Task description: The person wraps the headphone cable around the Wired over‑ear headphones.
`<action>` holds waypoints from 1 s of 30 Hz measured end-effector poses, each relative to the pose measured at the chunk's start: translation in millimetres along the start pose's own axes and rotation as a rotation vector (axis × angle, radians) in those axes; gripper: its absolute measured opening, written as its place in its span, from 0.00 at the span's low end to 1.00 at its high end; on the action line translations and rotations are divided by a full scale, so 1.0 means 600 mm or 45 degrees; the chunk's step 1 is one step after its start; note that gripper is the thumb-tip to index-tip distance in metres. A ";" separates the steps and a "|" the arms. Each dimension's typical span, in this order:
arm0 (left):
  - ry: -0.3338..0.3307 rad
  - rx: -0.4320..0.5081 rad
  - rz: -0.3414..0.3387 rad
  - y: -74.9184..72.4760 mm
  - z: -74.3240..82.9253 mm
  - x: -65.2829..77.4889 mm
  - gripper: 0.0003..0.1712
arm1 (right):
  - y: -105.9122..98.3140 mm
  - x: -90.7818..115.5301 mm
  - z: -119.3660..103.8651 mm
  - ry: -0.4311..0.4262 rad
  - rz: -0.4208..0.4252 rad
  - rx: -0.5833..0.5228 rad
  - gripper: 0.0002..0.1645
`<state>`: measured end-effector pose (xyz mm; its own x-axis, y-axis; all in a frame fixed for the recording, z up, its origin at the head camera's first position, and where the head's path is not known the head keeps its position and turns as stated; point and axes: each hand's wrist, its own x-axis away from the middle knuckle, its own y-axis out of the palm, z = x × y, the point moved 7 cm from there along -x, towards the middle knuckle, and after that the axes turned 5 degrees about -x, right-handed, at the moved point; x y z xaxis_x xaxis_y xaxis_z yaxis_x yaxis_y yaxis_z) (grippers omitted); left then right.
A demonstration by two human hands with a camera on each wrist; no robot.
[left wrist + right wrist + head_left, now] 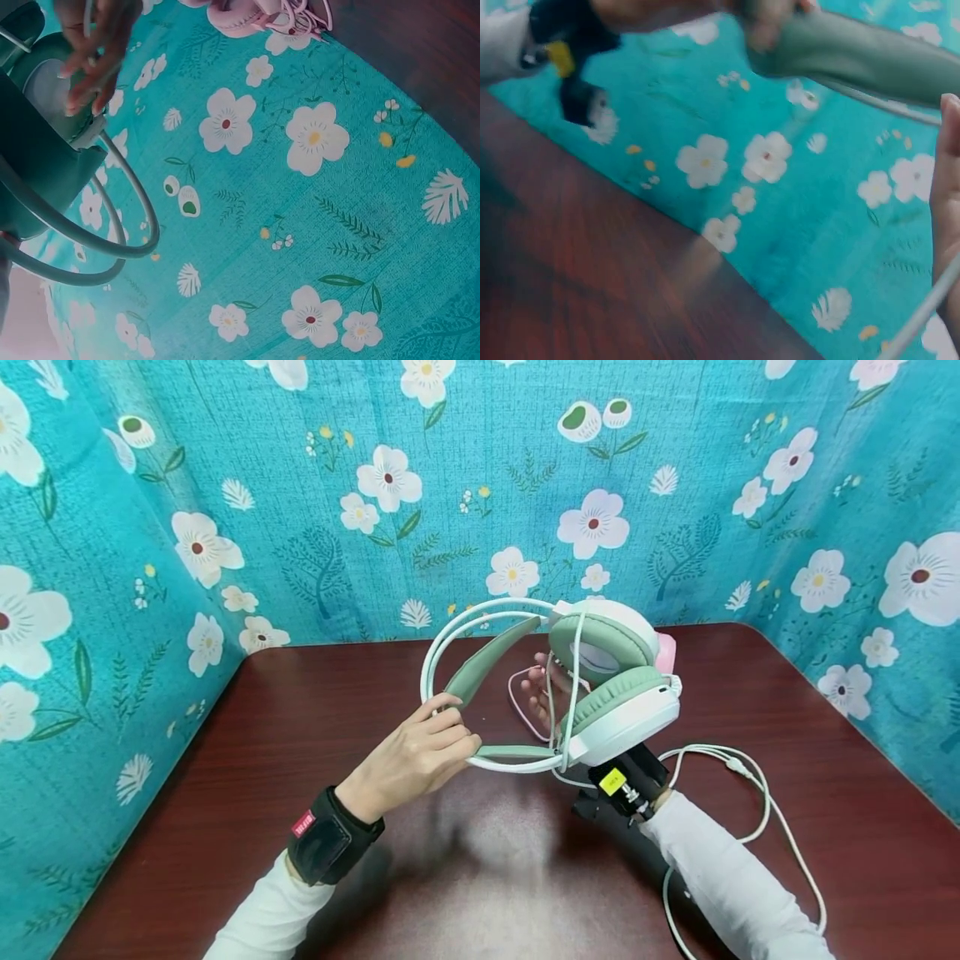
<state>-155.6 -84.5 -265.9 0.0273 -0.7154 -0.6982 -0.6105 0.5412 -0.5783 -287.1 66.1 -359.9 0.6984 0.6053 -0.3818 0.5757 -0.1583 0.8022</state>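
White over-ear headphones (626, 720) with green ear pads are held above the table in the head view. My left hand (420, 752) grips their headband at the arch, fingers curled over its green padding (870, 56). Close to the ear cups is my right hand (538, 693), partly hidden behind them, its fingers extended and relaxed. A white cable (576, 677) runs across the cups and passes in front of those fingers. In the left wrist view, the right hand (94, 56) appears beside an ear pad (49, 90). The right palm is mostly hidden.
Behind the cups are a pink object (665, 653) and a pink cable (517, 702); the left wrist view shows pink headphones (236, 16). More white cable (780, 818) lies looped on the right of the brown table (315, 693). A flowered blue curtain (465, 468) surrounds the table.
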 end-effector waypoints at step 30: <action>-0.114 -0.138 -0.001 -0.010 -0.029 0.012 0.21 | 0.098 0.079 0.017 0.175 0.090 0.819 0.14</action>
<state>-165.7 -101.0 -260.1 0.0958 -0.6708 -0.7354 -0.6924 0.4859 -0.5334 -215.9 77.3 -335.2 0.7076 0.6637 -0.2423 0.6996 -0.6098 0.3725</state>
